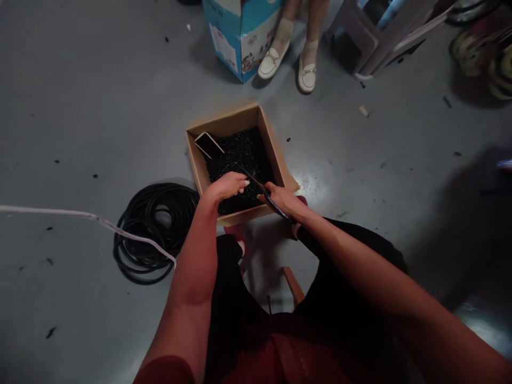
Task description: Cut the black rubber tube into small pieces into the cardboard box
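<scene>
Black tube [259, 185] held over a cardboard box [224, 125], small black pieces [240, 157] already heaped inside.

My right hand [282, 201] is closed on the tube, whose long axis slants forward and left across the box; my left hand [226, 186] curls at its far end, grip unclear. A phone [208, 145] lies on the heap. A black coil [152, 232] is left on the floor [72, 106]; beyond, someone's white loafers [307, 77] stand.

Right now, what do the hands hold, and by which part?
The left hand and right hand both grip a black rubber tube along its length, a short stretch showing between them.
</scene>
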`<action>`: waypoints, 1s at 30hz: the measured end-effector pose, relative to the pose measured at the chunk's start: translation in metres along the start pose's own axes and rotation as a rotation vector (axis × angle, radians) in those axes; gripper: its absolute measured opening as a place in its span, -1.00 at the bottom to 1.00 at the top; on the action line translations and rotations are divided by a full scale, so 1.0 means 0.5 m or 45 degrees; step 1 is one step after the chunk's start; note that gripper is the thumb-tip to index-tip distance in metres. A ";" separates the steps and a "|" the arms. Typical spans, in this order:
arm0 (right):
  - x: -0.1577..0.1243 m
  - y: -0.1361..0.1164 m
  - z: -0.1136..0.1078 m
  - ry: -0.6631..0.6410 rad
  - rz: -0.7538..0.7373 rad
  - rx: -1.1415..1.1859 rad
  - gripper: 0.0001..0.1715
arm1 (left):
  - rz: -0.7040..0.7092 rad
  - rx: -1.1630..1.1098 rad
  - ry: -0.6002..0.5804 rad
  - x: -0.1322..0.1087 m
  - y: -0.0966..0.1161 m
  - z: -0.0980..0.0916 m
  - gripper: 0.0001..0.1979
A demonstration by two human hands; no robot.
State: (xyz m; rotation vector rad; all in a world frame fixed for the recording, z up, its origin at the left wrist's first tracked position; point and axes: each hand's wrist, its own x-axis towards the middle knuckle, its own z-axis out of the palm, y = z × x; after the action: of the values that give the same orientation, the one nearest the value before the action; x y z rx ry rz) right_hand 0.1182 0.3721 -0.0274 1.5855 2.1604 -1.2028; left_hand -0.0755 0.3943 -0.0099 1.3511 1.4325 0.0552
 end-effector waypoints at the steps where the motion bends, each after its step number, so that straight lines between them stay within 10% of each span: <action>1: -0.001 -0.002 -0.001 0.001 0.010 -0.007 -0.64 | 0.003 0.015 0.000 0.003 -0.002 0.001 -0.74; 30: -0.051 -0.024 -0.104 0.206 -0.196 0.250 -0.50 | 0.191 -1.057 0.583 -0.005 0.034 -0.023 -0.80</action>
State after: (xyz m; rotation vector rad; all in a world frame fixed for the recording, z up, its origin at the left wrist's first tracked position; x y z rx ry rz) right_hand 0.1331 0.3900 0.0270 1.6720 2.3669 -1.4167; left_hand -0.0728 0.4050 0.0073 0.7579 1.4210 0.9998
